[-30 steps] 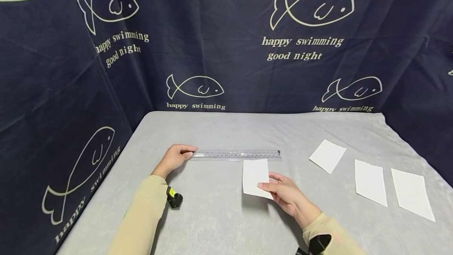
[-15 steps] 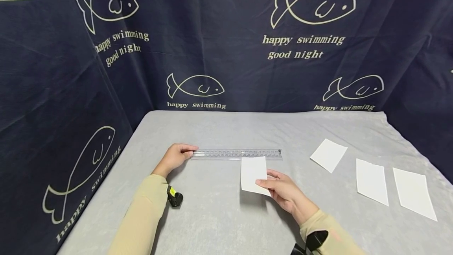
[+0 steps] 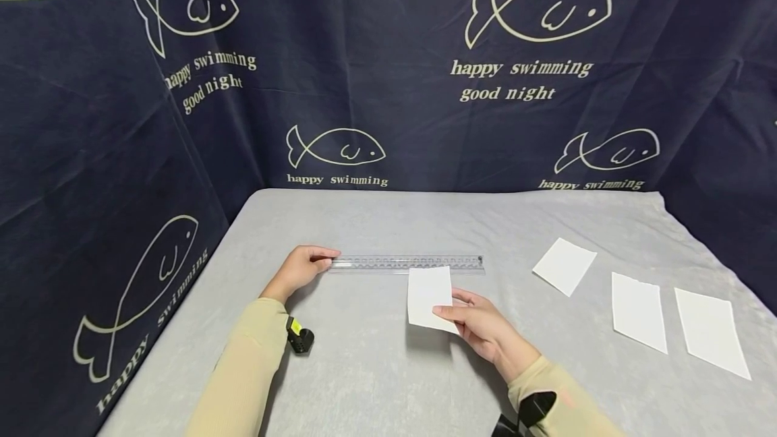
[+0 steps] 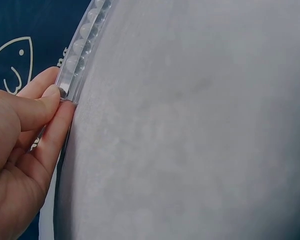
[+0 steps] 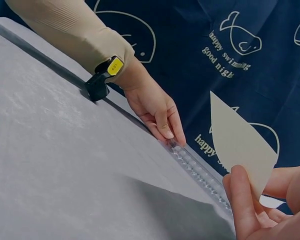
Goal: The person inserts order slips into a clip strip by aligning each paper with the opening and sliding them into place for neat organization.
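Behind everything we see a navy curtain [image 3: 394, 52] printed with pale fish outlines and lettering, and before it a grey cloth-covered table [image 3: 358, 369]. Near the table's middle we find the ruler [image 3: 376, 263], long, straight and clear, with a row of rounded, bubble-like shapes along it and a small dark spot at its right end; whether its whole length touches the cloth, we cannot tell. Our left hand [image 3: 300, 272] pinches the ruler's left end between thumb and fingers. Our right hand [image 3: 488, 329] pinches the held sheet [image 3: 427, 292] by its lower right side, thumb on top. That sheet is plain white, rectangular and gently bowed, raised above its shadow, its top edge overlapping the ruler from the head view. To our right lie three loose sheets [image 3: 637, 312], also white, well apart from the ruler.
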Demonstrator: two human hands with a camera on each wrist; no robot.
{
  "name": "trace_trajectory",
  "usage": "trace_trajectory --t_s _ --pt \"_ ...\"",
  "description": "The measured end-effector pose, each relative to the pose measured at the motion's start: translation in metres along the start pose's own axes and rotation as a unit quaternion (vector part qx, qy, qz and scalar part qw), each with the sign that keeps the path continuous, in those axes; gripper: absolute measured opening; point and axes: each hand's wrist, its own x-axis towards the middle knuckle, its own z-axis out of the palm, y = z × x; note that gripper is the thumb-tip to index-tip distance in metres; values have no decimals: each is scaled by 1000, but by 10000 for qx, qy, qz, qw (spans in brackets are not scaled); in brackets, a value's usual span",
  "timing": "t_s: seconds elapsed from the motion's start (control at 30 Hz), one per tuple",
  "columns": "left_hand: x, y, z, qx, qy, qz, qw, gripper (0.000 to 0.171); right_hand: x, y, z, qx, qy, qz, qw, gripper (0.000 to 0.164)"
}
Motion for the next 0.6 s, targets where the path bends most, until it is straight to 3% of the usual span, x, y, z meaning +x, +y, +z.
trace_trajectory --t_s 0.37,0.6 --pt "2 -3 1 -146 -59 -82 9998 23 2 0 3 51 -149 21 9999 62" --pt "3 -7 -1 -176 -135 -149 9996 24 4 1 7 86 -35 68 9999 61"
